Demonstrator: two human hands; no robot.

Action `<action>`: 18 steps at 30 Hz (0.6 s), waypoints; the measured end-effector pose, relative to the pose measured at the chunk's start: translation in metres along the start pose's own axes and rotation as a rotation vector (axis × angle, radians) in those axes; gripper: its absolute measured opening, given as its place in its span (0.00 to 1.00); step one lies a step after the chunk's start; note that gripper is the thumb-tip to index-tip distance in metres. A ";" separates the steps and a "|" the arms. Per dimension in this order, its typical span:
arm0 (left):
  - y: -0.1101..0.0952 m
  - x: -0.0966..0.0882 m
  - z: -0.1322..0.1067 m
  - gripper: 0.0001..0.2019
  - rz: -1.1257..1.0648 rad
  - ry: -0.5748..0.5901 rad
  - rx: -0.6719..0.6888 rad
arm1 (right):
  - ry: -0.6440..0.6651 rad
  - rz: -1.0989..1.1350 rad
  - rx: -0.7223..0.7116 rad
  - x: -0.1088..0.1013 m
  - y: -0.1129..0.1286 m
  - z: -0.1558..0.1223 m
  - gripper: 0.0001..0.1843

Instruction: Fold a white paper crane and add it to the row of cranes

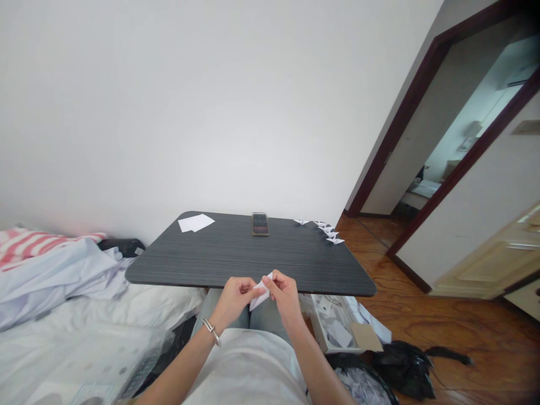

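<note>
Between my two hands is a small piece of folded white paper (258,300), held over my lap at the table's near edge. My left hand (237,298) pinches its left side between thumb and fingers. From the other side my right hand (285,293) grips the paper's upper right part, thumb on top. The finer folds are too small to make out, and the fingers partly cover them. Several white folded paper cranes (329,230) stand in a row at the table's back right. Flat white paper sheets (196,222) lie at the back left.
A phone (260,224) lies at the back middle of the dark table (236,256). Below right are an open box (333,326) with papers and a black bag (367,377) of paper scraps. A bed (164,298) with clothes is at left; a wall stands behind.
</note>
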State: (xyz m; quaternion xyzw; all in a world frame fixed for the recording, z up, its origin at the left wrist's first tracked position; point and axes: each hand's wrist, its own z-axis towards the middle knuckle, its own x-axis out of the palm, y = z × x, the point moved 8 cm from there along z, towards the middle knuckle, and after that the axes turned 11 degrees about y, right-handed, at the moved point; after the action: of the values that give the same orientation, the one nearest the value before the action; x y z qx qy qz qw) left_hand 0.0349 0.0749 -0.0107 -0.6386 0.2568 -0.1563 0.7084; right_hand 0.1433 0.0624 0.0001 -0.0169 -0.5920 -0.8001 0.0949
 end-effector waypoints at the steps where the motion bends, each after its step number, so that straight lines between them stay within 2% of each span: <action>1: 0.000 -0.001 0.000 0.15 -0.007 -0.005 0.001 | -0.014 0.008 -0.006 -0.001 0.001 0.000 0.14; 7: -0.005 0.002 0.000 0.16 -0.056 0.027 0.024 | -0.103 0.001 -0.018 -0.010 0.004 -0.001 0.13; 14: -0.008 0.005 -0.001 0.14 -0.133 0.044 0.024 | -0.143 0.017 -0.012 -0.012 0.000 -0.004 0.15; 18: -0.007 0.004 -0.001 0.15 -0.133 0.040 0.017 | -0.141 0.013 0.005 -0.012 -0.005 -0.004 0.14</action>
State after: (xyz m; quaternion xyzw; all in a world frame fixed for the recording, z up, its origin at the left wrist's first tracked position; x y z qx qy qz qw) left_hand 0.0384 0.0704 -0.0050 -0.6451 0.2265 -0.2177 0.6965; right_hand 0.1545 0.0617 -0.0074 -0.0768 -0.5992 -0.7947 0.0584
